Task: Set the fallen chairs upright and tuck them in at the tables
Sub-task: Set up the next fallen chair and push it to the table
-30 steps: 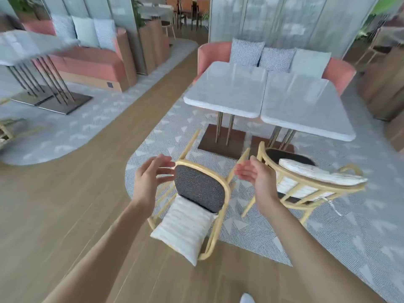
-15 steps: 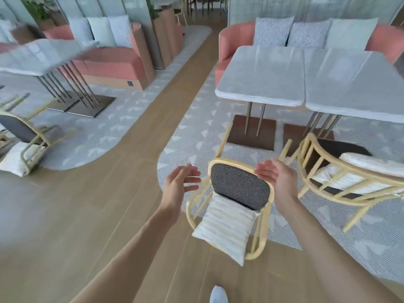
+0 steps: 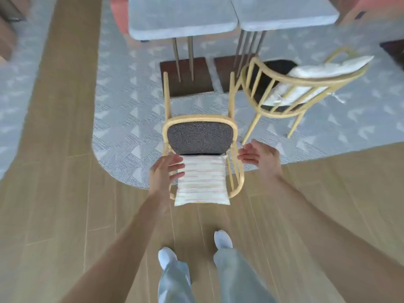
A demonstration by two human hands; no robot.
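Head view only.

Near chair down on its back, half on the rug, half on the wood floor; two legs pointing toward the tables, dark seat facing up at the camera, striped cushion lying over the backrest. Not upright, not tucked.

Second chair tipped on its side, right of the first, by the table bases; own cushion hanging loose in it. Untouched.

Left hand: fingers straight, slightly spread, tips over the cushion's left edge; contact or just above, cannot tell. No grip.
Right hand: fingers straight and relaxed, just beside the right frame rail, apart from it, holding nothing.

Status, judged from layout: zero chairs righted in view. Reach on chair one under way, grasp not yet made. Remaining: grip both sides of the frame, tip up onto four legs, slide under the left table; repeat for chair two. Other fallen chairs out of frame: cannot tell. Loose cushion likely to slip during the lift.
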